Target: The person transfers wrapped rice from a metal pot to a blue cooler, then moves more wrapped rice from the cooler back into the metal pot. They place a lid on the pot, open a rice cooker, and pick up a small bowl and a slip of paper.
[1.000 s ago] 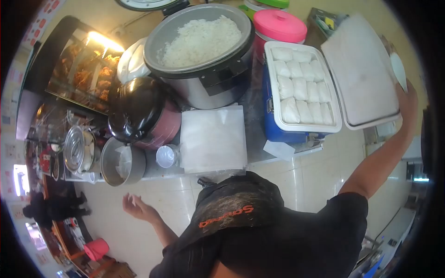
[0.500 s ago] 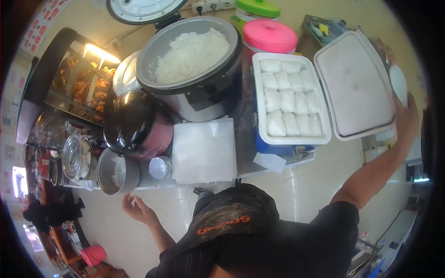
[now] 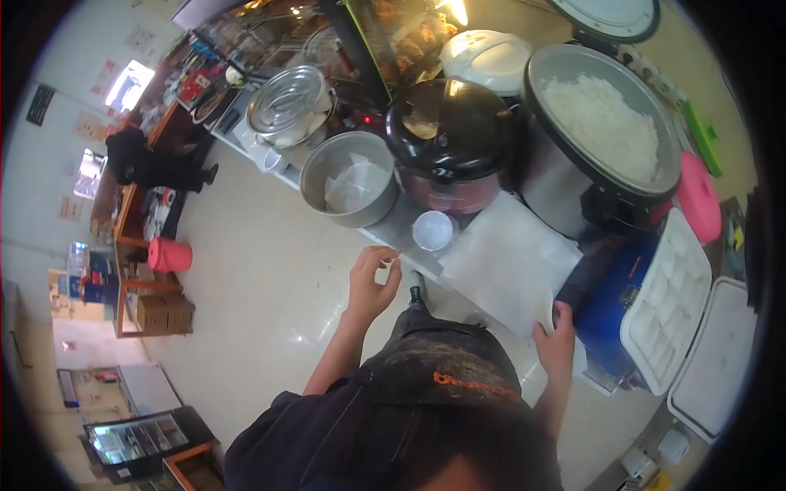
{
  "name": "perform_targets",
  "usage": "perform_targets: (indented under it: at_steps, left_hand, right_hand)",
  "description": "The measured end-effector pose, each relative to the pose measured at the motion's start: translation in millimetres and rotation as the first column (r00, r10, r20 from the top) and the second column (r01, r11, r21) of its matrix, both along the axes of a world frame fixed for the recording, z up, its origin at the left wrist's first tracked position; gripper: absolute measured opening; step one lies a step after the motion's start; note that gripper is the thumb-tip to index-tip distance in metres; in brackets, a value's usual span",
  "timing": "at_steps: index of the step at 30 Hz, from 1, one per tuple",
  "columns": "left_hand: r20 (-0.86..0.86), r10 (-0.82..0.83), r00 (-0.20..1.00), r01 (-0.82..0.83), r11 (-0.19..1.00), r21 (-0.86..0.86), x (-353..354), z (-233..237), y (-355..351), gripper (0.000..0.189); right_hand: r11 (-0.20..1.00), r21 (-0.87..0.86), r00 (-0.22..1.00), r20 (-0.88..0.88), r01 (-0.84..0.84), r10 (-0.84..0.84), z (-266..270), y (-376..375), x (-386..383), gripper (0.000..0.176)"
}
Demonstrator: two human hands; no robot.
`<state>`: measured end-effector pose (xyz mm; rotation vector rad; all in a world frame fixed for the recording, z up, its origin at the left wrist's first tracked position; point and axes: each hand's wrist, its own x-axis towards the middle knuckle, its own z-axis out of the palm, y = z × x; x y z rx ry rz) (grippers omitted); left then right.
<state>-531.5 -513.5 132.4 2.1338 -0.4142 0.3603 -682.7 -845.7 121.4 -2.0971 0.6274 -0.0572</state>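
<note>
Our right hand (image 3: 557, 335) has moved from beside the cooler's open lid (image 3: 725, 353) to the edge of the white paper sheets (image 3: 509, 266) on the table (image 3: 401, 222), shifting the work there. It's part-open; we can't tell whether it grips. Our left hand (image 3: 373, 280) hovers half-curled, seemingly empty.

Moderately bright, diffuse light fills the view; a warm lamp (image 3: 453, 11) flares at the top. White panels (image 3: 129, 87) glare at left. Highlights streak the glossy black lid (image 3: 438, 143); paper sheets (image 3: 512, 266) show little texture. Fisheye distortion curves the dark-rimmed, softly focused edges.
</note>
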Motion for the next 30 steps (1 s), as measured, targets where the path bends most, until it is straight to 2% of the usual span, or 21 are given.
perform_targets:
  at_steps: [3, 6, 8, 9, 10, 11, 13, 14, 15, 16, 17, 19, 21, 22, 24, 27, 30]
  left_hand:
    - [-0.042, 0.014, 0.999, -0.008, 0.992, 0.130, 11, -6, 22, 0.020]
    - [-0.007, 0.003, 1.000, -0.003, 0.998, 0.061, 27, -17, 37, 0.023]
    - [0.011, -0.070, 0.997, 0.070, 0.997, 0.040, 44, -31, 47, 0.025]
    - [-0.008, -0.105, 0.994, 0.105, 0.993, 0.058, 51, -34, 48, 0.027]
    - [-0.001, -0.141, 0.990, 0.141, 0.989, 0.034, 57, -33, 44, 0.025]
    - [-0.006, -0.178, 0.984, 0.178, 0.984, 0.014, 61, -32, 42, 0.024]
    - [0.016, -0.244, 0.970, 0.244, 0.970, 0.008, 68, -25, 35, 0.022]
    - [0.043, -0.274, 0.961, 0.273, 0.962, 0.025, 72, -22, 31, 0.021]
    - [0.041, -0.293, 0.955, 0.293, 0.956, 0.018, 73, -22, 28, 0.020]
    - [0.043, -0.309, 0.950, 0.309, 0.951, 0.006, 77, -23, 28, 0.019]
    - [0.053, -0.302, 0.952, 0.302, 0.953, 0.006, 75, -17, 22, 0.017]
    - [0.047, -0.320, 0.946, 0.320, 0.947, 0.012, 76, -16, 15, 0.017]
    - [0.040, -0.332, 0.942, 0.332, 0.943, 0.007, 75, -12, 6, 0.016]
    - [0.042, -0.345, 0.938, 0.345, 0.938, 0.004, 75, -10, 1, 0.015]
    - [0.056, -0.359, 0.932, 0.360, 0.933, 0.001, 75, -5, -6, 0.014]
    - [0.078, -0.329, 0.941, 0.332, 0.943, -0.021, 73, 2, -10, 0.013]
    - [0.104, -0.269, 0.958, 0.271, 0.962, -0.015, 68, 3, -3, 0.012]
  right_hand:
    - [0.965, -0.042, 0.956, -0.132, 0.258, -0.262, -42, 3, -8, 0.047]
    - [0.899, -0.251, 0.931, 0.171, 0.358, -0.323, -99, -8, -28, 0.049]
    - [0.746, -0.596, 0.953, 0.134, 0.296, -0.270, -171, -23, -34, 0.048]
    - [0.773, -0.560, 0.953, 0.137, 0.298, -0.269, -189, -26, -38, 0.046]
    - [0.710, -0.648, 0.951, 0.078, 0.277, -0.300, -197, -22, -36, 0.043]
    - [0.686, -0.705, 0.969, 0.006, 0.181, -0.248, -194, -23, -35, 0.037]
    - [0.713, -0.681, 0.931, -0.131, 0.166, -0.342, -144, -10, -18, 0.038]
    - [0.720, -0.683, 0.924, -0.188, 0.120, -0.333, -113, -3, -13, 0.042]
    - [0.772, -0.622, 0.913, -0.230, 0.129, -0.338, -73, 5, -8, 0.039]
    - [0.818, -0.564, 0.953, -0.168, 0.116, -0.251, -24, 11, -7, 0.029]
    - [0.878, -0.435, 0.970, -0.042, 0.198, -0.240, 13, 11, -8, 0.023]
    - [0.853, -0.406, 0.939, 0.234, 0.328, -0.250, 83, -4, -10, 0.019]
    - [0.776, -0.484, 0.897, 0.374, 0.404, -0.234, 135, -49, -13, 0.016]
    - [0.709, -0.526, 0.882, 0.319, 0.470, -0.348, 152, -72, -11, 0.016]
    - [0.654, -0.647, 0.920, 0.279, 0.392, -0.274, 166, -132, -5, 0.021]
    - [0.640, -0.711, 0.956, 0.238, 0.290, -0.169, 145, -238, 11, 0.025]
    - [0.515, -0.845, 0.989, 0.142, 0.146, -0.047, 110, -345, 26, 0.032]
